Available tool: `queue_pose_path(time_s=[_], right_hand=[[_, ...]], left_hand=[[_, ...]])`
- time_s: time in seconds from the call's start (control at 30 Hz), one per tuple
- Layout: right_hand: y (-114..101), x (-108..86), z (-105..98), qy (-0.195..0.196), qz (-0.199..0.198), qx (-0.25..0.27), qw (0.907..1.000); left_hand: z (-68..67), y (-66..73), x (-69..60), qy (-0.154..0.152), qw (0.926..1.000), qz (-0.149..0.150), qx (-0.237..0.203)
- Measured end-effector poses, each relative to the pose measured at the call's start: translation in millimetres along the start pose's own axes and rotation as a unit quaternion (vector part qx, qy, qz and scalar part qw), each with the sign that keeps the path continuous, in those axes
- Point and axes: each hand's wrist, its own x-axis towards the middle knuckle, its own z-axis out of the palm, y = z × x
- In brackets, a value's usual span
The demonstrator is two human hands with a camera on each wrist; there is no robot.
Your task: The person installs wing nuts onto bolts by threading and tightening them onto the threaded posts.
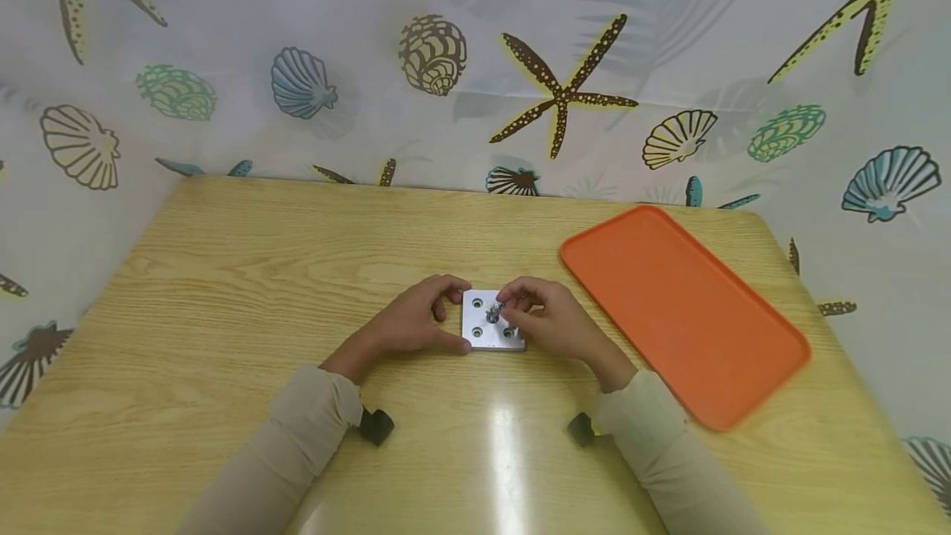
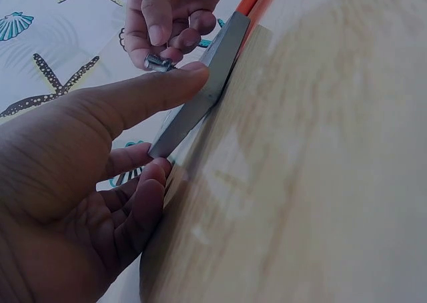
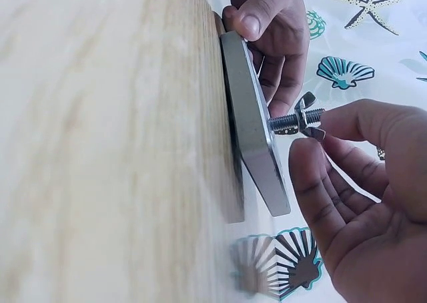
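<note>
The metal plate [image 1: 492, 337], likely rigid and slick, is best held where the left hand [image 1: 409, 321] grips its edges; above it the right hand [image 1: 555, 322] pinches the wing nut [image 3: 302, 120].

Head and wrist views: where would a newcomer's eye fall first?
The orange tray likely comes first, slanted on the right of the table. Next is the silver plate near the middle, its edges held by the left hand, with the right hand at the wing nut on its bolt.
</note>
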Motion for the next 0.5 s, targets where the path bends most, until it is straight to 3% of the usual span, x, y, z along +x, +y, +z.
queue_pose_path(time_s=[0.5], right_hand=[[-2.5,-1.0,-1.7,-0.003,0.003,0.019,0.9998]], left_hand=[[-0.6,0.5,0.8,0.0,1.0,0.0,-0.002]])
